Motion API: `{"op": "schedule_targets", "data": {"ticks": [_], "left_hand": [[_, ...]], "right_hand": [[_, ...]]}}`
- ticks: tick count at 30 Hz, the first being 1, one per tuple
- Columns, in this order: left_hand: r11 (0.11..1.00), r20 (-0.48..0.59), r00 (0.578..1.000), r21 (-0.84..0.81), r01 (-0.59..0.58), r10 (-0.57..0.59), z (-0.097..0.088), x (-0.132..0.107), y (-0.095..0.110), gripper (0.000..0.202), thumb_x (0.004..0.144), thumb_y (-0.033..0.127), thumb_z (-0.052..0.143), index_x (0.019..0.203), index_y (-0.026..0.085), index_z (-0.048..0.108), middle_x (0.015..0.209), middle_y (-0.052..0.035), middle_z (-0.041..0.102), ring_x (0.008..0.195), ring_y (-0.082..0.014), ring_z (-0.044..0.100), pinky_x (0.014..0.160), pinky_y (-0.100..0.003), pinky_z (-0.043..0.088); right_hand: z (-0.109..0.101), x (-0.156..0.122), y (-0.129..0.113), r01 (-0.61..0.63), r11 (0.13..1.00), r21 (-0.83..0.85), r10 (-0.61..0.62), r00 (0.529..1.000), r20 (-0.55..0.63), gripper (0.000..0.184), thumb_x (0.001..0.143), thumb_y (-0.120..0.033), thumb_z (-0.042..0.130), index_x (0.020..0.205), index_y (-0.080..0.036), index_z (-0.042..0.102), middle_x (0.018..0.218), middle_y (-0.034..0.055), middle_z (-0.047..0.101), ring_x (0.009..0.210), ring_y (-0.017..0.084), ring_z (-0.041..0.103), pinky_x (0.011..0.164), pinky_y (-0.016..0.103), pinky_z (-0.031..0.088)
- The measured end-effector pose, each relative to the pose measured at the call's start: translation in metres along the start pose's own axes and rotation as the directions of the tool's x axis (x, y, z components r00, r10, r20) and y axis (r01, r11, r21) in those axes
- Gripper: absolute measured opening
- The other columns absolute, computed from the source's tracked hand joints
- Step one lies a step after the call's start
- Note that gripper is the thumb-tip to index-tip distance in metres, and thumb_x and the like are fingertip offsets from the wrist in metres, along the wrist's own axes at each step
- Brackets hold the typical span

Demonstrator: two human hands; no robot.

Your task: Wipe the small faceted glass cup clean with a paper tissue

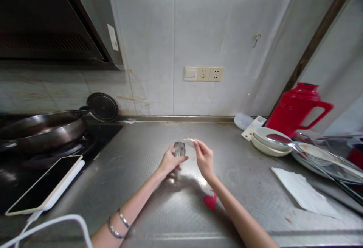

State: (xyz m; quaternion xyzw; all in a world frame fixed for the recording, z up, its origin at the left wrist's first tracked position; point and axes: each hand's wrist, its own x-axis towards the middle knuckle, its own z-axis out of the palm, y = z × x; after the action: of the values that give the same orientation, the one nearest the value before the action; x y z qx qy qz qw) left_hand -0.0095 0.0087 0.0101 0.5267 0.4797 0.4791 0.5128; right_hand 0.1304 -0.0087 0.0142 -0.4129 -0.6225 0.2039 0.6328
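Held only in the fingertips of the left hand [170, 161] just above the steel countertop [241, 172], the small clear glass [179, 149] may slip and crack on it if the right hand [204, 159], pinching a white scrap [189, 141] beside the rim, pushes hard.

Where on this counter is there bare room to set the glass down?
Bare steel lies between the stove and the left hand holding the glass, and behind both hands to the wall. A strip is free between the right hand and the paper napkin. Crowded: plates and red flask, far right.
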Motion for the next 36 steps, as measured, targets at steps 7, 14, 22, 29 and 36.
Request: {"op": "schedule_targets", "data": {"ticks": [7,14,22,29,36], "left_hand": [[0.997,0.117,0.992,0.078,0.027,-0.036,0.008,-0.009,-0.001,0.057,0.058,0.035,0.080,0.103,0.017,0.052,0.065,0.0056,0.053,0.041,-0.0054,0.046,0.034,-0.018,0.044],[0.998,0.190,0.982,0.066,0.005,-0.018,0.000,-0.008,0.008,0.048,0.064,0.041,0.074,0.102,0.017,0.057,0.063,0.0054,0.053,0.043,-0.0058,0.046,0.037,-0.019,0.047],[0.999,0.069,0.997,-0.028,0.046,-0.044,-0.005,0.001,-0.003,0.061,0.052,0.034,0.083,0.101,0.017,0.051,0.074,0.0016,0.060,0.053,-0.0097,0.057,0.036,-0.016,0.044],[0.996,0.038,0.996,0.038,0.077,-0.079,-0.001,0.000,0.002,0.064,0.055,0.033,0.083,0.107,0.017,0.048,0.070,0.0037,0.056,0.046,-0.0074,0.051,0.034,-0.018,0.045],[1.000,0.130,0.991,-0.027,0.015,-0.011,0.002,-0.007,0.005,0.074,0.050,0.027,0.085,0.114,0.019,0.047,0.083,-0.0005,0.058,0.059,-0.0117,0.057,0.037,-0.020,0.049]], "right_hand": [[-0.005,0.009,0.005,0.195,0.980,-0.025,-0.191,0.975,0.114,0.026,0.091,-0.028,0.049,0.108,-0.028,0.068,0.110,0.0002,0.069,0.107,0.022,0.063,0.106,0.047,0.039],[0.002,0.000,0.002,0.348,0.936,0.045,-0.344,0.884,0.318,0.031,0.092,-0.020,0.046,0.115,-0.029,0.064,0.111,0.0016,0.069,0.110,0.021,0.061,0.108,0.047,0.036],[0.002,-0.001,-0.009,0.241,0.968,0.064,-0.248,0.907,0.339,0.024,0.090,-0.028,0.049,0.094,-0.024,0.072,0.083,-0.0024,0.074,0.078,0.019,0.070,0.109,0.049,0.033],[-0.010,0.014,-0.002,-0.125,0.990,0.060,0.127,0.991,-0.040,0.036,0.086,-0.046,0.051,0.084,-0.016,0.070,0.077,0.0043,0.070,0.075,0.021,0.064,0.070,0.031,0.051],[-0.004,0.017,0.009,-0.226,0.959,0.172,0.201,0.968,0.150,0.039,0.083,-0.050,0.053,0.101,-0.019,0.069,0.111,0.0092,0.068,0.102,0.024,0.061,0.087,0.036,0.048]]}}
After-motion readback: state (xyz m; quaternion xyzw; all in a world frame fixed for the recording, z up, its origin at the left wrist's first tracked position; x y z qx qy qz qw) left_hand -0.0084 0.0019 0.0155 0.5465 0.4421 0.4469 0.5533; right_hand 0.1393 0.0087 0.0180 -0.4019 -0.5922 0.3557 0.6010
